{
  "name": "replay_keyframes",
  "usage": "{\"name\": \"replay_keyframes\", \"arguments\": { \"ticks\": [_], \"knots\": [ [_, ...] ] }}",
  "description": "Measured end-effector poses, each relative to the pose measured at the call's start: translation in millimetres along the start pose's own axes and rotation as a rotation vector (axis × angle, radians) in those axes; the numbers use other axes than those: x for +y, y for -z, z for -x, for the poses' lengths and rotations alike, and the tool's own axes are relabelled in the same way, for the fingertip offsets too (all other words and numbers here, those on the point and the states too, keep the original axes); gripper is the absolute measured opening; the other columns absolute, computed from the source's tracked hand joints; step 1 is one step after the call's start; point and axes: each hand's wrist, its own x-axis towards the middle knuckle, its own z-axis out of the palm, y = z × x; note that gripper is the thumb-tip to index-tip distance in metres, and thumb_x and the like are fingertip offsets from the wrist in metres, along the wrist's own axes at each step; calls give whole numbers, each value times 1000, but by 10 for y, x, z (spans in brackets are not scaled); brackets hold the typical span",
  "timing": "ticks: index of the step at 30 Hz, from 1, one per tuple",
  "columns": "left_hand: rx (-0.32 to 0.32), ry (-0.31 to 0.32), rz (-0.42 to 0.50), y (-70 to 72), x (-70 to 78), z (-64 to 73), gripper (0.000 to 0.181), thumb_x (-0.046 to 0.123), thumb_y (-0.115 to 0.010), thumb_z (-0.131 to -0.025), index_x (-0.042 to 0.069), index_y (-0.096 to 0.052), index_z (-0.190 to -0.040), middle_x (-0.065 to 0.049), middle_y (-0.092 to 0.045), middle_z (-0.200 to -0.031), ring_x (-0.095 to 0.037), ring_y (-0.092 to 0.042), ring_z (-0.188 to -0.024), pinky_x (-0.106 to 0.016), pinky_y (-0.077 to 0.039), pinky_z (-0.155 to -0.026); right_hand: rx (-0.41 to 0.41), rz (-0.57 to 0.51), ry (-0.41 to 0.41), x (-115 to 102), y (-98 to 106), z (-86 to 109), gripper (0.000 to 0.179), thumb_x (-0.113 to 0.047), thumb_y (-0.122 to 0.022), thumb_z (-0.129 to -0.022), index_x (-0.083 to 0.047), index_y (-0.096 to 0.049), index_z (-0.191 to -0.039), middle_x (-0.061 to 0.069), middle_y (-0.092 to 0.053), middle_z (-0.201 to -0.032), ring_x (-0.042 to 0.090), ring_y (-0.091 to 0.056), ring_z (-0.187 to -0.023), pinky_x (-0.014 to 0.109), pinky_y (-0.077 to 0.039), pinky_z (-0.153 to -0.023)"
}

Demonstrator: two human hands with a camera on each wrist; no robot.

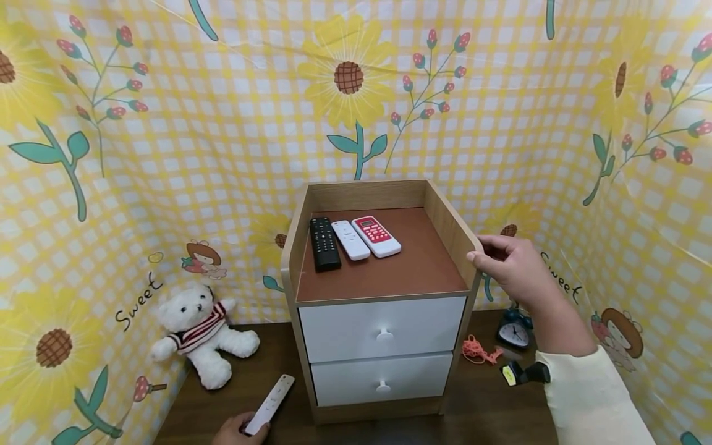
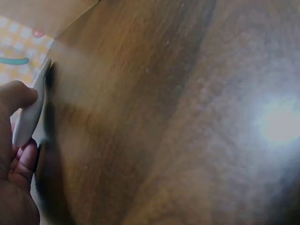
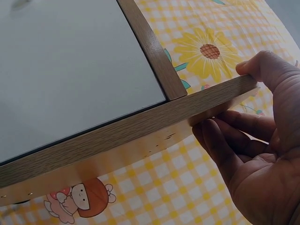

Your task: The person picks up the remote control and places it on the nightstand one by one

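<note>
A slim white remote control (image 1: 271,405) is held in my left hand (image 1: 236,431), low in front of the cabinet's left side. In the left wrist view, thumb and fingers pinch that remote (image 2: 33,112) close above the dark wooden surface. My right hand (image 1: 520,269) grips the right side panel (image 1: 452,232) of a small wooden cabinet with two white drawers (image 1: 384,327). The right wrist view has the thumb on one face of the panel and curled fingers on the other. On the cabinet's brown top lie a black remote (image 1: 325,244), a white remote (image 1: 351,240) and a red-and-white remote (image 1: 376,236).
A white teddy bear (image 1: 203,330) in a striped shirt sits left of the cabinet. To the right are an orange tangle of string (image 1: 479,351), a dark alarm clock (image 1: 513,330) and a black-and-yellow item (image 1: 524,373). Yellow checked cloth (image 1: 233,123) hangs around the dark tabletop (image 1: 500,408).
</note>
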Motion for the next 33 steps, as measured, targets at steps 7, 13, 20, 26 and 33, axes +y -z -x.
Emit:
{"name": "replay_keyframes", "arguments": {
  "ticks": [7,13,20,26,33],
  "knots": [
    [25,186,181,20,-110,75,49,40,-89,-87,-3,-79,-106,4,-68,-75,-9,-57,-68,-26,-46,-61,4,9,7,4,16,19,48,-27,-70,-106,2,-68,-144,27,-73,-130,19,-68,-103,20,-56,-81],
    [379,298,479,-36,-21,213,20,22,-87,-89,4,-84,-95,15,-68,-67,-1,-57,-59,-20,-46,-54,2,17,-4,1,26,38,50,-29,-70,-106,2,-68,-145,29,-72,-131,28,-68,-107,21,-55,-81],
    [452,328,926,510,662,432,37,21,-86,-96,52,-77,-79,25,-71,-69,4,-59,-60,-15,-44,-54,-2,27,-3,-7,39,35,49,-30,-70,-106,0,-68,-145,28,-74,-131,20,-68,-105,20,-56,-81],
    [638,-13,1713,962,1618,694,25,-24,-73,-89,-4,-85,-97,-9,-81,-76,-13,-76,-64,-21,-60,-60,1,17,7,-2,34,29,48,-29,-71,-106,0,-69,-144,27,-74,-129,14,-68,-101,20,-56,-81],
    [476,-518,1115,1008,2430,1176,44,-39,-68,-72,-14,-78,-107,2,-81,-94,-2,-73,-74,-15,-58,-63,-8,7,-6,6,27,15,49,-29,-70,-106,1,-68,-145,28,-73,-131,13,-67,-103,20,-55,-81]
  ]
}}
